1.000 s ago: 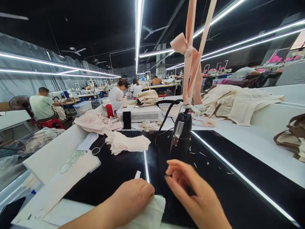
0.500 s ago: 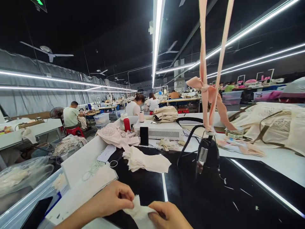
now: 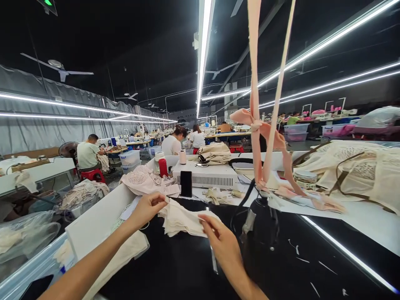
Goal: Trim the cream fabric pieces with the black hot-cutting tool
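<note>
A stack of cream fabric pieces (image 3: pixel 183 218) lies on the black tabletop in front of me, its layered edges fanned out. My left hand (image 3: pixel 150 211) reaches to its far left corner, thumb and fingertips pinched on the top piece. At the right end my right hand (image 3: pixel 222 238) has its thumb and forefinger closed on the stack's edge, the other fingers curled. More cream fabric (image 3: pixel 125 252) lies below my left forearm, partly hidden by it. Just right of my right hand, a black device with a silvery part (image 3: pixel 250 221) hangs from knotted pink fabric strips (image 3: pixel 255 83).
Behind the stack stand a phone (image 3: pixel 186 183), a white vented box (image 3: pixel 212 176) and a red bottle (image 3: pixel 162 166). Pinkish lace garments (image 3: pixel 142 180) lie left, cream garments (image 3: pixel 359 171) right. Thread scraps (image 3: pixel 296 250) dot the tabletop. Several people sit working farther back.
Both hands have moved forward from the near edge to the stack. The cream piece they held between them is no longer seen there. The view has shifted slightly.
</note>
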Motion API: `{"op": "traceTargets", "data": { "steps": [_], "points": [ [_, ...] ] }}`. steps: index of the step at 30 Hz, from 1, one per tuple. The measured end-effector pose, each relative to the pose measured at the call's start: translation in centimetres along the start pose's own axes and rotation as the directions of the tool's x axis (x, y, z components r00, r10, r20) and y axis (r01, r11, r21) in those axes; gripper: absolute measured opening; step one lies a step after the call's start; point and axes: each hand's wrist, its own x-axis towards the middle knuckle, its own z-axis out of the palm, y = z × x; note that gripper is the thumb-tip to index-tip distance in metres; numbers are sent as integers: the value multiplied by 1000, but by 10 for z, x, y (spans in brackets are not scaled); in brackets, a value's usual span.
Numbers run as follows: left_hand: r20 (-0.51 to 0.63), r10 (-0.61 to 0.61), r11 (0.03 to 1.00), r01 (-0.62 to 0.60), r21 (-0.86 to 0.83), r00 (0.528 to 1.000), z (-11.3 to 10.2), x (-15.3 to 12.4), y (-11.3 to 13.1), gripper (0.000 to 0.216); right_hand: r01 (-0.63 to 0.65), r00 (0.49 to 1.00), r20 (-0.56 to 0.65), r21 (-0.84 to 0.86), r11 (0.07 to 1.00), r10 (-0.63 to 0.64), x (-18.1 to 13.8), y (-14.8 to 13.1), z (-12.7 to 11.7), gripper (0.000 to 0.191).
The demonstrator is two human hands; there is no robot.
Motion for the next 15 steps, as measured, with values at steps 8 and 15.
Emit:
{"op": "traceTargets", "data": {
  "steps": [8, 15],
  "points": [
    [24, 60, 984, -64, 166, 998, 32, 19, -45, 14, 206, 978, 11, -257, 944, -210, 24, 33, -6, 39],
    [86, 83, 954, -104, 280, 993, 32, 4, -53, 18, 292, 956, 168, -499, 816, -239, 15, 53, 3, 35]
  ]
}}
